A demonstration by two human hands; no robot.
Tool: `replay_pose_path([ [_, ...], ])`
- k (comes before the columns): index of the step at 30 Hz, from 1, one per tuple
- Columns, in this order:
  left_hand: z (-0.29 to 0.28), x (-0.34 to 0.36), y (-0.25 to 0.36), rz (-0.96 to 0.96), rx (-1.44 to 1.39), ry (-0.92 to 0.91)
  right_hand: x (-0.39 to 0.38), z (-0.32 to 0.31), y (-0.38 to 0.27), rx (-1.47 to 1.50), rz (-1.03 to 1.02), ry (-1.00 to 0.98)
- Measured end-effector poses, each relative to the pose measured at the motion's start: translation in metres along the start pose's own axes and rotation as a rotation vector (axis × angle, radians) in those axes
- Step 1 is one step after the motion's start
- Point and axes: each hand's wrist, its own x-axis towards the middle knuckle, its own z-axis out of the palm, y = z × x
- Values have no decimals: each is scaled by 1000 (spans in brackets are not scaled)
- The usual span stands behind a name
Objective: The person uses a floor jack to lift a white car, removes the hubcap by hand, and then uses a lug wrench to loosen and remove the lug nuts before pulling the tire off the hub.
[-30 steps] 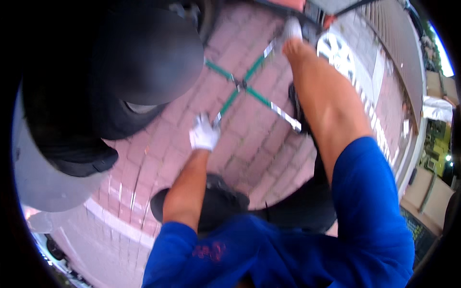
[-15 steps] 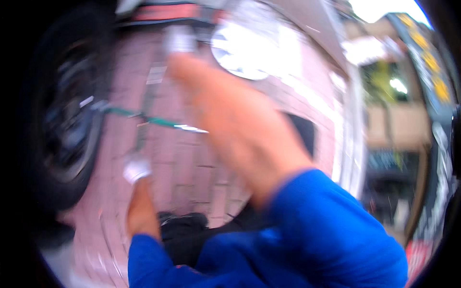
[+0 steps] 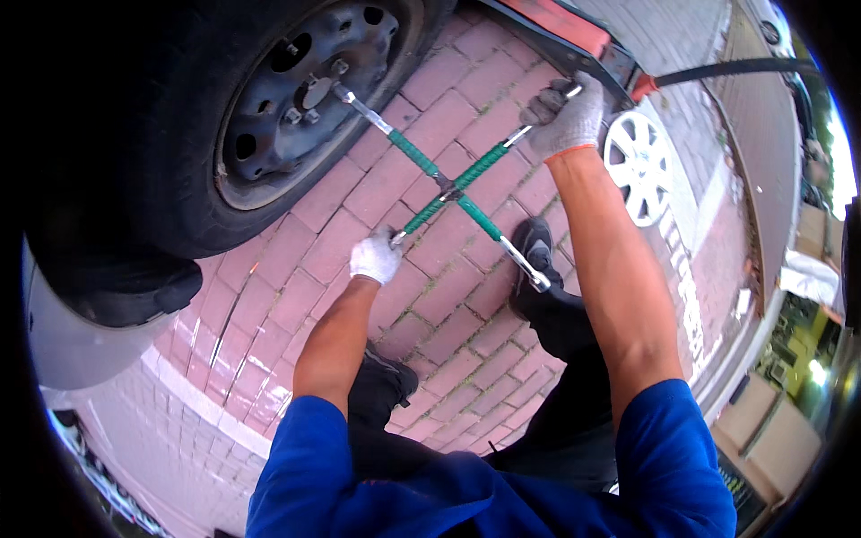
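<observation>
A cross-shaped lug wrench [image 3: 482, 170] with green-wrapped arms reaches from a wheel [image 3: 256, 188] at the upper left. Its far-left socket sits on a lug nut near the hub; other nuts show around it. My left hand [image 3: 376, 257], in a pale work glove, is closed round the end of the lower-left arm. At the end of the upper-right arm my right hand [image 3: 567, 117], in a grey-white glove, is wrapped round the metal. The wrench's lower-right end hangs free above my shoe [image 3: 533, 242].
Beyond my right hand stands a red and black floor jack [image 3: 560, 25] with a black bar pointing right. A silver wheel cover [image 3: 639, 170] lies on the pink brick paving [image 3: 430, 345]. Cardboard boxes [image 3: 767, 435] stand at the right edge.
My view has turned, and the wheel now appears higher and clearer. The wrench has rotated about its socket, from nearly upright side arms to slanted ones, with both hands still on it.
</observation>
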Motion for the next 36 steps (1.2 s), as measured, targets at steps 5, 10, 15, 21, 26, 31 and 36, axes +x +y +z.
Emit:
replay_pose_path([
  [5, -35, -45, 25, -171, -62, -149, 28, 15, -8, -70, 80, 124],
  [10, -49, -62, 31, -230, -31, -181, 22, 16, -13, -47, 169, 137],
  [15, -64, -55, 27, -275, -20, -223, 21, 18, -16, 40, 216, 163],
  [21, -49, -55, 28, -273, -24, -254, 9, 17, -20, 32, 220, 180],
  [26, -77, -63, 35, -298, 17, -281, 47, 9, -6, 2, 274, 266],
  [31, -114, -81, 45, -357, 79, -333, 61, -4, 4, 3, 345, 247],
  [36, -156, -89, 74, -417, 152, -441, 87, -1, 16, -37, 421, 442],
])
